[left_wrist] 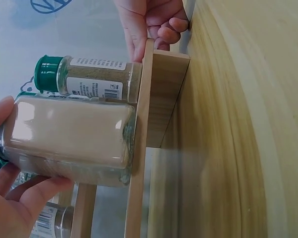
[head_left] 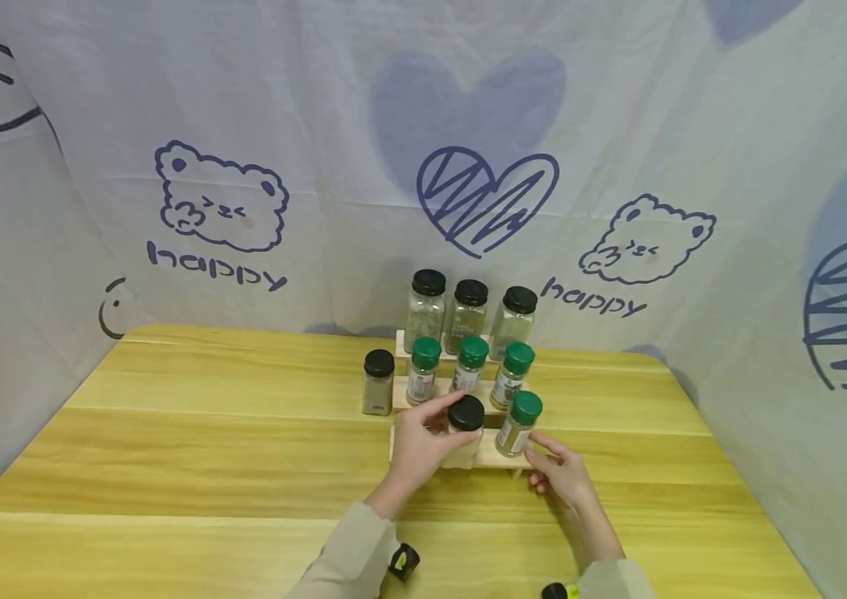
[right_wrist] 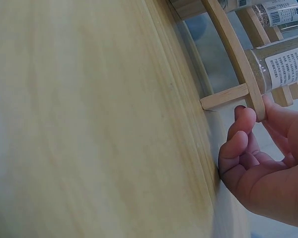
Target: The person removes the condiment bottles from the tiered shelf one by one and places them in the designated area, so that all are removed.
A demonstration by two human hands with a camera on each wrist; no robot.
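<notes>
My left hand (head_left: 419,449) grips a square glass spice jar (left_wrist: 69,131) with a black lid (head_left: 466,413) and pale powder inside. Its base meets the front step of a tiered wooden spice rack (head_left: 493,458). Beside it on that step stands a green-capped spice jar (head_left: 517,426), tilted slightly in the head view. At the step's right end, my right hand (head_left: 562,481) pinches the board between thumb and fingers, as the right wrist view shows. Part of the held jar hides behind my left fingers.
Three green-capped jars (head_left: 425,366) fill the middle step, and three taller black-lidded jars (head_left: 425,309) the top one. Left of the rack, another black-lidded jar (head_left: 378,388) stands on the wooden table (head_left: 206,466). A printed cloth (head_left: 341,208) hangs behind.
</notes>
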